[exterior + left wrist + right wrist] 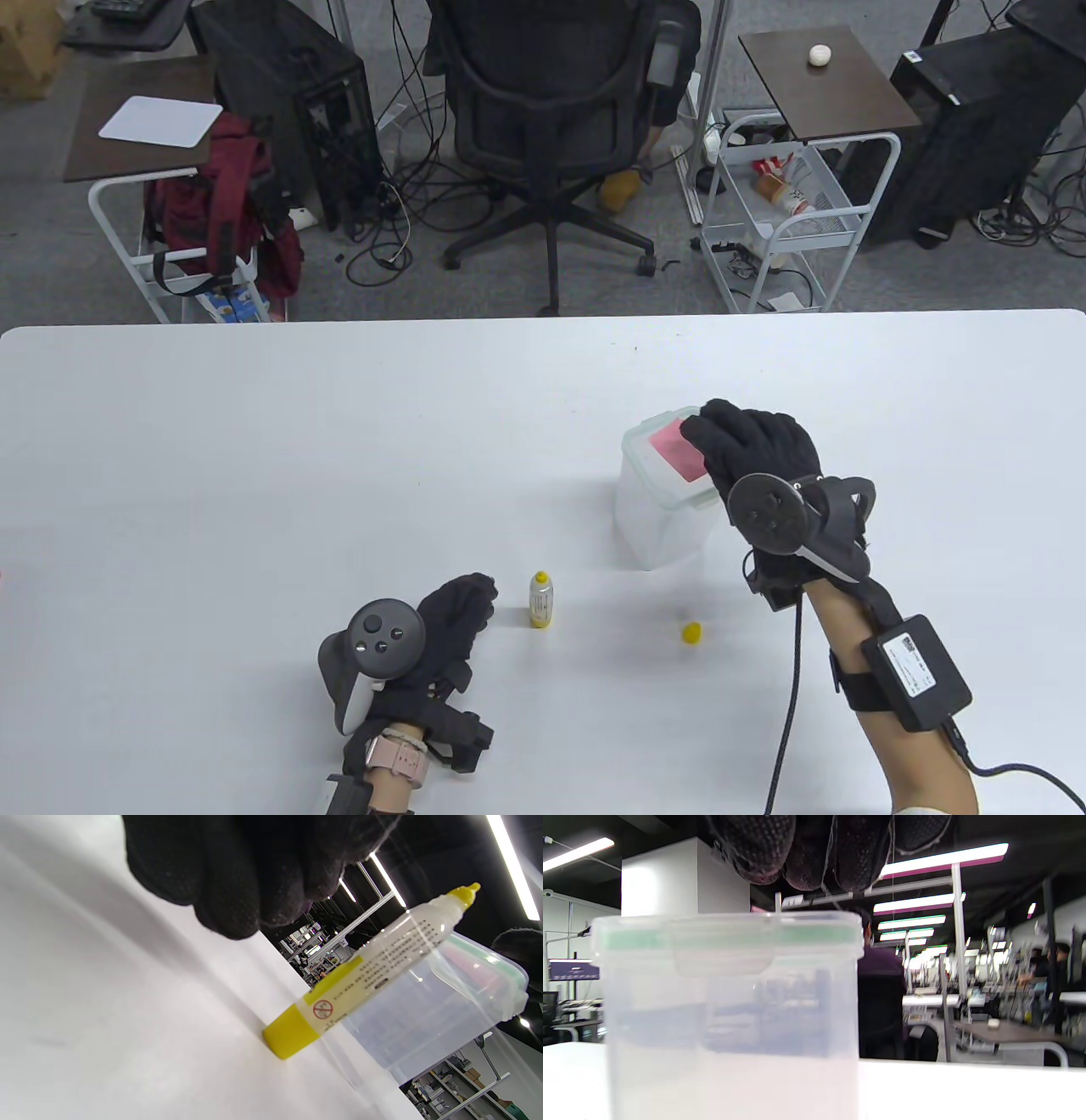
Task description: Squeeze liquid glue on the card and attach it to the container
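A big white table [254, 475] is seen. On it a clear plastic container [657, 522] is set. A small glue bottle [540, 599] is stood up near it. A tiny yellow cap [692, 633] is laid nearby.

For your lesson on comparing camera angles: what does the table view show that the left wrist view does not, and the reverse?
Only the table view shows the right hand pressing the pink card onto the container lid, and the loose yellow cap on the table.

Only the left wrist view shows the printed label and the uncapped nozzle of the glue bottle.

Both show that bottle standing upright, the container, and the left hand near the bottle, not touching it.
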A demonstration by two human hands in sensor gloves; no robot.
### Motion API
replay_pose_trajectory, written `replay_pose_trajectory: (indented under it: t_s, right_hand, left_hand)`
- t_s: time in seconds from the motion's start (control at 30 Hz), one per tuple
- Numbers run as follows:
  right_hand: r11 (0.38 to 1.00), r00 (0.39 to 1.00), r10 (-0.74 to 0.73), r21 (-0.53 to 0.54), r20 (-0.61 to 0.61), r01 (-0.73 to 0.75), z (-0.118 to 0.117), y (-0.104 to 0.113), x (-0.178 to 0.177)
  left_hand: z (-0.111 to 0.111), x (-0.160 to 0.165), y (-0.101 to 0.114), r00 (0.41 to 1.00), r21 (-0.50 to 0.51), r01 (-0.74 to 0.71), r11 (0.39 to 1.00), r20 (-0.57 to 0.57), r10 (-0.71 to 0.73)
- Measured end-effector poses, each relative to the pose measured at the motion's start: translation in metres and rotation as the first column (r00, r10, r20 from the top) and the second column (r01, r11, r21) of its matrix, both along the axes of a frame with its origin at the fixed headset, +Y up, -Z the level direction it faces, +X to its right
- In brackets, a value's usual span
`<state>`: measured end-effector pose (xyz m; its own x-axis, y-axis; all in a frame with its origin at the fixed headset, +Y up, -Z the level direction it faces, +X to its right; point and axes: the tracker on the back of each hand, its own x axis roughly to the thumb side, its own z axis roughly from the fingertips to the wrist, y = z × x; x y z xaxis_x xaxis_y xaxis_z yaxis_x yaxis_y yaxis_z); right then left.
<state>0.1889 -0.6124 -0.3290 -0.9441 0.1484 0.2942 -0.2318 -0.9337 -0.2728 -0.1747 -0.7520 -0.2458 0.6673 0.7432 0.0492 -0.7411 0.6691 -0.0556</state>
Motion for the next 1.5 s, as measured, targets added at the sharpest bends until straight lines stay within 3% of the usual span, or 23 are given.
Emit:
replay_pose_trajectory:
  t_s: [0.1,0.23,0.33,0.63,0.77,0.9,1.03,1.13,1.23,1.3,1.5]
  right_hand:
    - [0.991,1.000,-0.008,-0.131,-0.028,0.004,-0.011,0.000,0.004]
    - [0.977,0.998,-0.013,-0.214,-0.065,-0.001,-0.020,-0.002,0.003]
    - [0.973,0.997,0.055,-0.222,-0.051,-0.065,-0.022,-0.005,0.001]
    - [0.980,0.998,-0.022,-0.201,-0.067,0.008,-0.023,-0.013,0.007]
    - [0.981,0.992,-0.082,-0.181,-0.092,0.064,-0.024,-0.019,0.013]
    - [0.977,0.987,-0.121,-0.187,-0.109,0.099,-0.025,-0.021,0.017]
    - [0.976,0.983,-0.139,-0.185,-0.123,0.115,-0.026,-0.024,0.019]
    - [0.966,0.971,-0.193,-0.200,-0.140,0.163,-0.028,-0.027,0.024]
    - [0.955,0.959,-0.241,-0.213,-0.151,0.207,-0.030,-0.030,0.027]
    - [0.954,0.955,-0.252,-0.207,-0.157,0.218,-0.030,-0.032,0.028]
    - [0.956,0.954,-0.250,-0.200,-0.164,0.216,-0.029,-0.032,0.028]
  left_hand:
    - [0.000,0.000,0.000,1.000,-0.003,0.000,1.000,0.000,0.000]
    - [-0.001,0.000,0.000,1.000,-0.006,-0.001,1.000,0.001,0.001]
    - [-0.001,0.000,-0.001,1.000,-0.007,-0.001,1.000,0.000,0.001]
    - [-0.001,-0.003,0.012,1.000,0.047,0.006,0.999,-0.016,-0.006]
    - [0.005,0.000,0.053,0.999,0.202,0.031,0.979,-0.034,-0.025]
    - [0.019,0.022,0.113,0.992,0.376,0.129,0.917,-0.045,-0.121]
    - [0.032,0.066,0.171,0.940,0.430,0.322,0.843,-0.043,-0.338]
    - [0.034,0.113,0.204,0.852,0.416,0.499,0.760,-0.074,-0.519]
    - [0.021,0.152,0.214,0.791,0.429,0.580,0.693,-0.090,-0.606]
    - [0.003,0.180,0.210,0.740,0.377,0.637,0.672,-0.057,-0.670]
    - [-0.068,0.233,0.166,0.617,0.225,0.764,0.604,0.018,-0.787]
